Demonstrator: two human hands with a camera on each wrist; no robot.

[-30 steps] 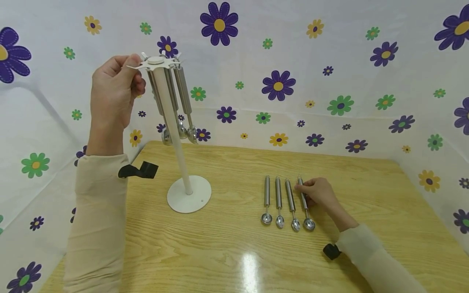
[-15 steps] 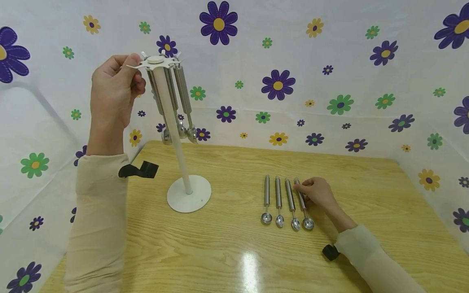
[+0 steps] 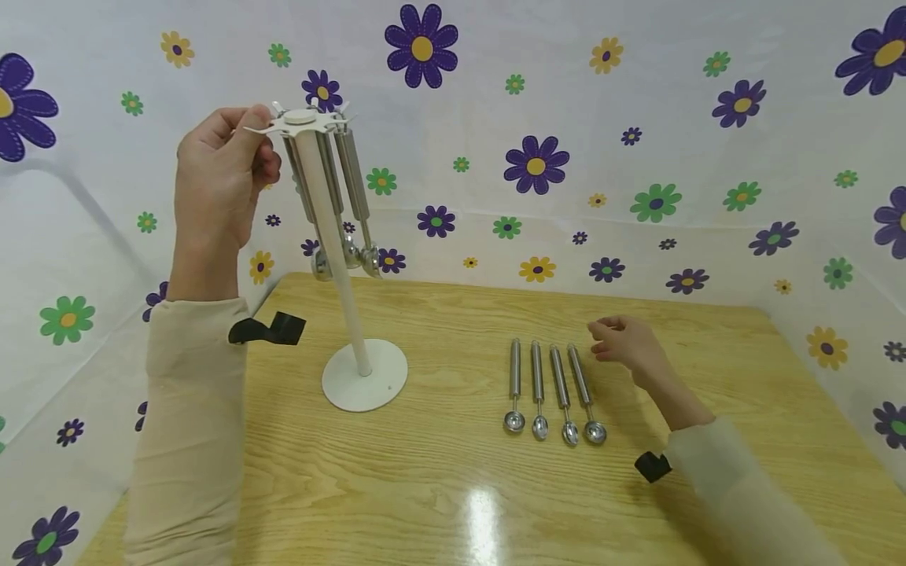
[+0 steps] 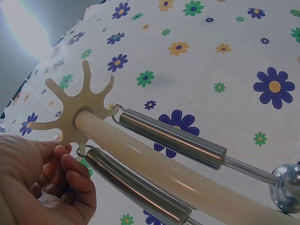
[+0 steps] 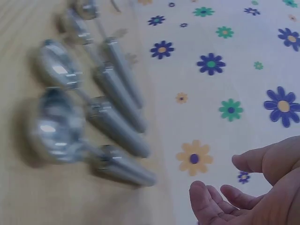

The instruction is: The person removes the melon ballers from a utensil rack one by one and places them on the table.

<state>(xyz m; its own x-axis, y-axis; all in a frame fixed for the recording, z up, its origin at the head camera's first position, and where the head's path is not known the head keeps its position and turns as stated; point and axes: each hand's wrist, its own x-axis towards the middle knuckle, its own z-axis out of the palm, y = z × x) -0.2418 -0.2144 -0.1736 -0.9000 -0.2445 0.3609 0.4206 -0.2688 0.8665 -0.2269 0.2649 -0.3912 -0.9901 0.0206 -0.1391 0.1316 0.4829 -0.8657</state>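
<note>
Up on the left, my left hand (image 3: 215,169) pinches one prong of the white utensil stand (image 3: 329,212) between thumb and fingers. In the left wrist view, its star-shaped top (image 4: 79,110) carries hanging steel melon ballers, one handle (image 4: 140,187) close to the fingers. The stand leans slightly, its round base (image 3: 340,387) on the table. To the right, several melon ballers lie in a row, bowls toward me. My right hand (image 3: 630,344) hovers just right of the rightmost melon baller (image 3: 580,377), holding nothing. The right wrist view shows its thumb (image 5: 255,160) apart from the fingers.
The wood-grain table (image 3: 425,487) runs to a flower-printed cloth (image 3: 460,196) at the back and sides. Other melon ballers in the row (image 3: 515,369) lie close together, between the stand and my right hand.
My right hand has shifted the rightmost melon baller's handle slightly left, let go of it and moved up and right. The left hand and the stand have stayed put.
</note>
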